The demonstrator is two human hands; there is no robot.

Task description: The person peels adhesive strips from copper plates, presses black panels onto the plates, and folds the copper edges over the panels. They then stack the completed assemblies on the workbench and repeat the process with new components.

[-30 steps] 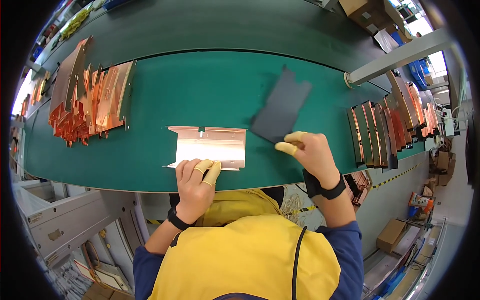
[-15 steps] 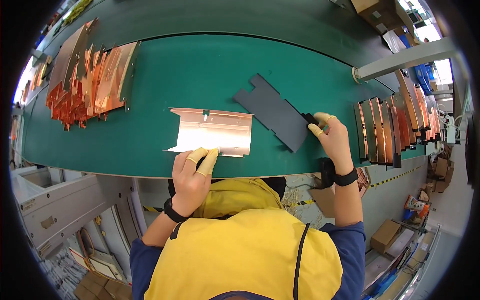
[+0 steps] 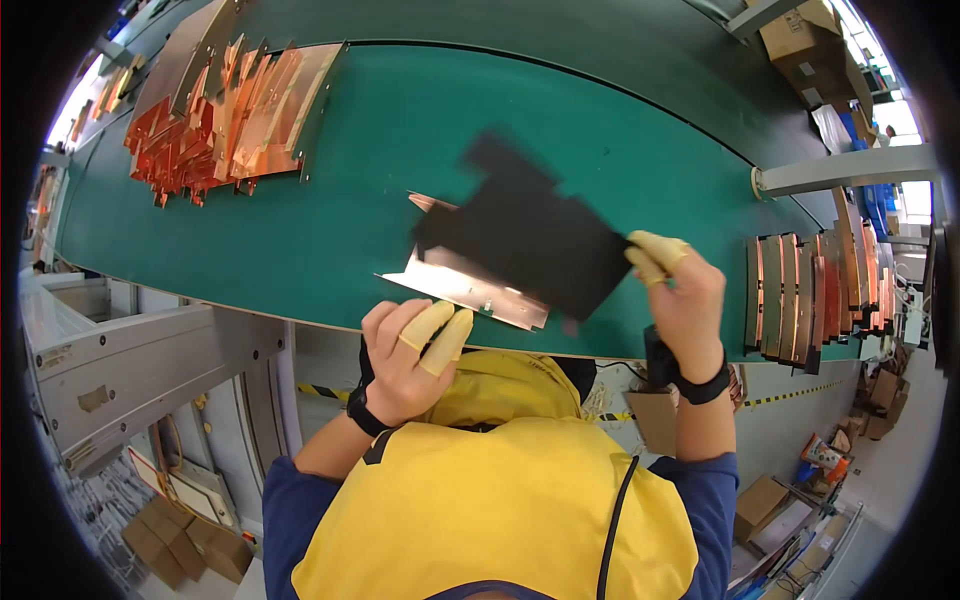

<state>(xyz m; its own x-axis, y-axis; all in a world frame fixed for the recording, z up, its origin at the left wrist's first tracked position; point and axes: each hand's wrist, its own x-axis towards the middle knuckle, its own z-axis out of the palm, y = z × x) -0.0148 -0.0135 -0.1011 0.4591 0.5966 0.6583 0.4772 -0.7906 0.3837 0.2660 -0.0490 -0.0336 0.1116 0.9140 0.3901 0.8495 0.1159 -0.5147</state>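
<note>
My right hand (image 3: 680, 285), with yellow finger cots, pinches the right corner of a dark grey sheet-metal plate (image 3: 530, 235). The notched plate is raised, blurred at its far end, and covers much of a copper-coloured bent metal panel (image 3: 450, 280). That shiny panel lies slanted on the green table; its near edge and far left corner show. My left hand (image 3: 415, 350) is at the panel's near edge, its cotted fingertips slightly apart with nothing visible between them. Whether those tips touch the edge I cannot tell.
On the green table (image 3: 370, 120), a heap of copper-coloured bent panels (image 3: 265, 120) stands at the far left. A row of similar panels (image 3: 790, 295) stands at the right. A grey metal post (image 3: 850, 172) reaches over the right side. Cardboard boxes (image 3: 810, 50) sit at the far right.
My right hand has lifted the dark plate off the table and swung it left over the copper-coloured panel. The panel has turned clockwise. My left fingertips have spread from their pinch at its edge.
</note>
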